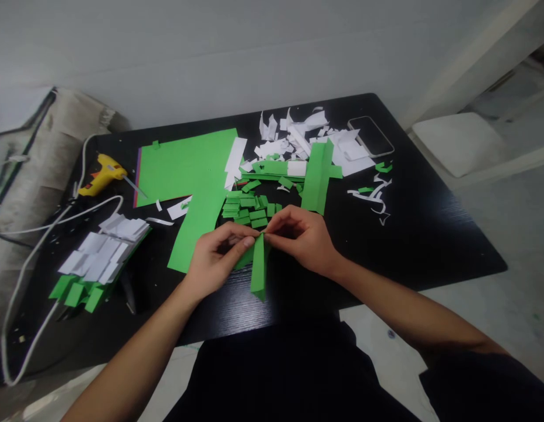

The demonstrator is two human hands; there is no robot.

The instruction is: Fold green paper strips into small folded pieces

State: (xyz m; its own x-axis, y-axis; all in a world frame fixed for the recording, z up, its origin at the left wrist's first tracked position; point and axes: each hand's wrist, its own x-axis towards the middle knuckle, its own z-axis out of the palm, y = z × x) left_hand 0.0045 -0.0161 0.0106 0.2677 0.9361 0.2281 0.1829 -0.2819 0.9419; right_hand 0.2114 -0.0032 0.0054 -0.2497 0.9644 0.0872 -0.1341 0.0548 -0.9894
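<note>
A folded green paper strip (258, 269) hangs between my hands near the table's front edge, its lower end pointing toward me. My left hand (217, 255) pinches its top end from the left, thumb and forefinger pressed together. From the other side, my right hand (305, 237) grips the same end with its fingertips. Just beyond my fingers lies a cluster of small folded green paper pieces (248, 205). Behind my right hand rests a longer creased green paper piece (316, 179). My fingers cover the strip's upper end.
Left on the black table (412, 234) are a yellow glue gun (105, 174) with a white cord and a white-and-green folded paper assembly (98, 252). Large green sheets (188, 164) lie centre-left. White paper scraps (298, 135) and a phone (371, 136) are at the back right.
</note>
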